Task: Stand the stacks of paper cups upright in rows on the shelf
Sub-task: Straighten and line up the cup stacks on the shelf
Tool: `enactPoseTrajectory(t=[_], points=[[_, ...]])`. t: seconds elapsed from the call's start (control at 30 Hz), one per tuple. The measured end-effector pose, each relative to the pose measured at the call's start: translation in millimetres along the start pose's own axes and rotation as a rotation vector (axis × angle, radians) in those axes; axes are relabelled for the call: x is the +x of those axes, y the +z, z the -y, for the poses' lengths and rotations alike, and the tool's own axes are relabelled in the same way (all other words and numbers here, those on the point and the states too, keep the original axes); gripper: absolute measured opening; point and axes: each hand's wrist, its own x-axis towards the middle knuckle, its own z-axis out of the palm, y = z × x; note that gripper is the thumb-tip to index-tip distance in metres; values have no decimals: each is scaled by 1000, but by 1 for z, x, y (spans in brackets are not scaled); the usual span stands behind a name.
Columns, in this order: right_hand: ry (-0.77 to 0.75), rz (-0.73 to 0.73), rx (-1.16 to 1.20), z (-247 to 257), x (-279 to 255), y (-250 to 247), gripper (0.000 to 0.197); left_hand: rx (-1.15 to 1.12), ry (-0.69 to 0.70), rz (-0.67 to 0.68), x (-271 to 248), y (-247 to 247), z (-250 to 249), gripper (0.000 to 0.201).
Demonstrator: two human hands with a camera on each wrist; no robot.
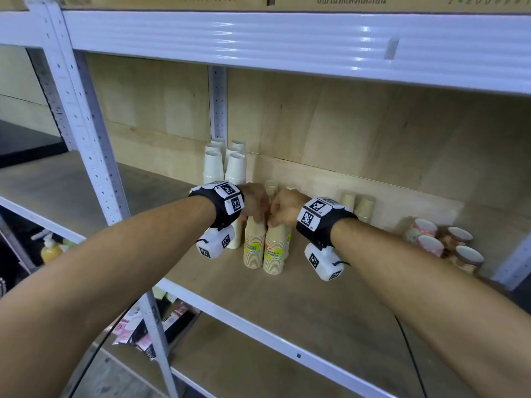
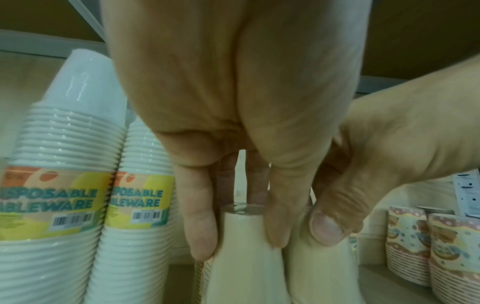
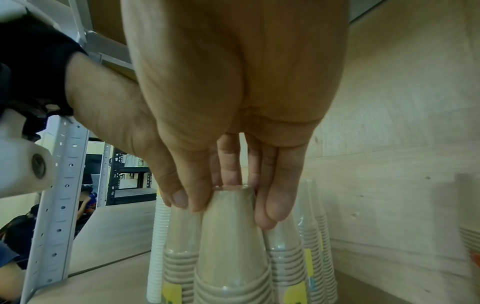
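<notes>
two bare forearms reach in from the near edge over the pale wooden shelf board, each wrist wearing a black band with white coded tiles. the left hand comes down from above on the left tan paper-cup stack, its fingers curled round the top cup and pinching its sides. the right hand does the same on the right tan paper-cup stack, thumb and fingers clamped on the upturned base of the top cup. both stacks stand upright, mouths down, touching each other near the middle of the shelf, each wrapped in clear film with a yellow-and-orange label. just behind them more tan stacks stand upright, partly hidden by the hands. to the left and further back, white paper-cup stacks stand upright in two rows running toward the plywood back wall. to the right, near the wall, two short tan cup stacks stand apart from the main group. further right, patterned paper-cup stacks lie on their sides with open mouths facing forward. a white perforated steel post frames the left side, and a white steel beam runs overhead.
</notes>
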Motion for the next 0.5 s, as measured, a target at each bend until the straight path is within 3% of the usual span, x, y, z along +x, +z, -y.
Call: enactPoseTrajectory(t=[0.13,0.5], points=[[-11,-8,-8,-1,-3,-2,25,35,-12,-1,1,-1,-3,27],[135,-7,7,-33,-18,-28,19,9,72,111,11,-15,-45,30]])
